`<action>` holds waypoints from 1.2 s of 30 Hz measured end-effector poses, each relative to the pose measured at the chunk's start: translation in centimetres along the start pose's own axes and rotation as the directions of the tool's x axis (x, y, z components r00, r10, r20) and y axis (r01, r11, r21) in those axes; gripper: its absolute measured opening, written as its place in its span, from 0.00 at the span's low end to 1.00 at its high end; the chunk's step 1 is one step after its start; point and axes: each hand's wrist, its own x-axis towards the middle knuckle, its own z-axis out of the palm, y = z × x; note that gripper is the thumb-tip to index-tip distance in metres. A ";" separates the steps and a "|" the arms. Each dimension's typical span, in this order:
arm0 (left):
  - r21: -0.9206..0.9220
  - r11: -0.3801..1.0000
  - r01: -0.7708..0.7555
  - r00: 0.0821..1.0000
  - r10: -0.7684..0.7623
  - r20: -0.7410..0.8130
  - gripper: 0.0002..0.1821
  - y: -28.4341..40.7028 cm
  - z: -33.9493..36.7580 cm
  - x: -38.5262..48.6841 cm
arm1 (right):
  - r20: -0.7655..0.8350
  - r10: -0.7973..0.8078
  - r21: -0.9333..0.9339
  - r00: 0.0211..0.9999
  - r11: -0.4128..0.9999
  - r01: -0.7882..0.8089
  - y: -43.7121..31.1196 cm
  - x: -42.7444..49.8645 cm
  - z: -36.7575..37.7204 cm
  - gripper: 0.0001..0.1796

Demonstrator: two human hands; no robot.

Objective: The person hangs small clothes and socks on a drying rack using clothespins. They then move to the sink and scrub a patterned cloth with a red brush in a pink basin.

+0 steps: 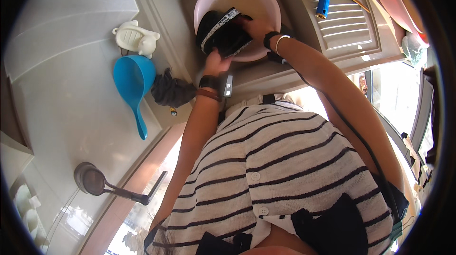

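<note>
A black item (225, 34) with white speckled bands, perhaps a slipper, is tilted over a pale pink plastic basin (203, 0). The basin holds cloudy, brownish water. My left hand (217, 63) grips the item's lower edge near the basin's front rim. At the item's right side, inside the basin, is my right hand (258, 30). Its fingers are blurred and in shadow against the black surface, so their grip is unclear. The far underside of the item is hidden.
The basin stands in a grey sink (171, 9). Left of it lie a white animal-shaped soap dish (137, 37), a blue dipper (131, 77), a dark cloth (172, 89) and a dark ladle (89, 180). A blue-handled squeegee (323, 2) rests on the ribbed drainboard (349, 36).
</note>
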 end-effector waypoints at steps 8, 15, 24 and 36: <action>0.731 0.630 -0.263 0.958 0.083 0.274 0.19 -0.2 -4.9 4.0 | 0.100 -0.272 0.018 0.957 0.962 0.271 -1.7 -2.3 -0.6 0.18; 0.541 0.825 -0.162 0.946 0.287 -0.154 0.26 0.7 3.4 -1.9 | -0.052 0.033 -0.107 0.998 0.994 -0.039 1.9 0.5 -2.2 0.17; 0.995 -0.101 0.019 0.882 0.470 0.031 0.39 7.1 7.6 4.1 | 0.464 0.187 0.878 0.866 0.033 -0.478 -0.3 -4.0 -6.7 0.16; 0.218 0.973 0.079 0.997 -0.077 -0.017 0.02 4.4 6.0 5.7 | -0.133 0.295 0.607 0.946 0.779 -0.157 -5.1 -8.4 -3.6 0.23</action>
